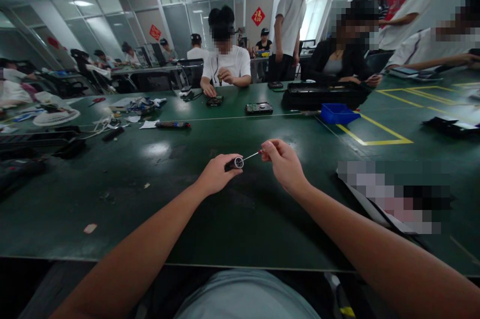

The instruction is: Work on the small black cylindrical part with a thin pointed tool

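My left hand (pixel 219 174) is closed around a small black cylinder (pixel 233 163), whose round end with a silvery rim faces to the right. Between thumb and fingers, my right hand (pixel 282 159) pinches the red end of a thin screwdriver (pixel 250 157). Its metal shaft slants down to the left, and the tip reaches the cylinder's open end; how far in it goes I cannot tell. Both hands are held above the dark green table (pixel 240 229).
Ahead lie a hard drive (pixel 259 108), a blue tray (pixel 339 113) and a long black casing (pixel 324 95). A pen-like tool (pixel 172 124) and cables (pixel 103 126) are on the left. A blurred flat item (pixel 369 204) lies right. A person (pixel 227 64) works opposite.
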Motion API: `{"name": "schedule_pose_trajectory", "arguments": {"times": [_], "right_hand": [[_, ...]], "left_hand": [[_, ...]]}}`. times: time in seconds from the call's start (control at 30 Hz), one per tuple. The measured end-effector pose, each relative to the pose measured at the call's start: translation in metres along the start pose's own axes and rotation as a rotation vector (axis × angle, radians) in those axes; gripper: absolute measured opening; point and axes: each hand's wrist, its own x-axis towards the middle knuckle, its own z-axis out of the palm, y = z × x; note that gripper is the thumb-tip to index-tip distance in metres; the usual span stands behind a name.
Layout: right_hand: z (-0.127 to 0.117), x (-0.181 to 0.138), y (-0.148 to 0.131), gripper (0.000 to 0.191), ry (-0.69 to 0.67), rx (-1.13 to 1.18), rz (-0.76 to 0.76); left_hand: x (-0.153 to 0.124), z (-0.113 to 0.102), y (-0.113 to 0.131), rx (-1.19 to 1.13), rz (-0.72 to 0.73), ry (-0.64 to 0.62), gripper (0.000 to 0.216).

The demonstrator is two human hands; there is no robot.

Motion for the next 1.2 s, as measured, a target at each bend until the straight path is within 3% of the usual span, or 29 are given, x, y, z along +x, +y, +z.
{"name": "schedule_pose_trajectory", "arguments": {"times": [0.13,0.27,0.57,0.7,0.8,0.97,1.2], "right_hand": [[-0.004,-0.003,-0.009,0.036,0.007,-0.208,-0.034],[-0.004,-0.008,-0.014,0.039,0.005,-0.277,-0.079],[-0.002,-0.012,-0.017,0.017,-0.067,-0.247,-0.146],[-0.002,-0.009,-0.014,0.012,-0.090,-0.208,-0.108],[-0.002,-0.007,-0.014,0.013,-0.104,-0.202,-0.054],[-0.001,-0.007,-0.016,0.033,-0.104,-0.234,-0.003],[-0.001,-0.008,-0.009,0.022,-0.120,-0.211,-0.051]], "left_hand": [[0.000,0.000,0.000,0.001,-0.005,0.005,0.039],[0.001,0.001,-0.003,0.003,0.000,0.009,0.038],[0.002,0.003,-0.007,-0.005,-0.004,0.010,0.040],[0.002,0.003,-0.008,0.003,-0.009,0.011,0.040],[0.002,0.003,-0.009,0.009,-0.012,0.010,0.039],[0.003,0.003,-0.010,0.007,-0.003,0.012,0.038],[0.003,0.003,-0.011,-0.015,-0.011,0.022,0.040]]}}
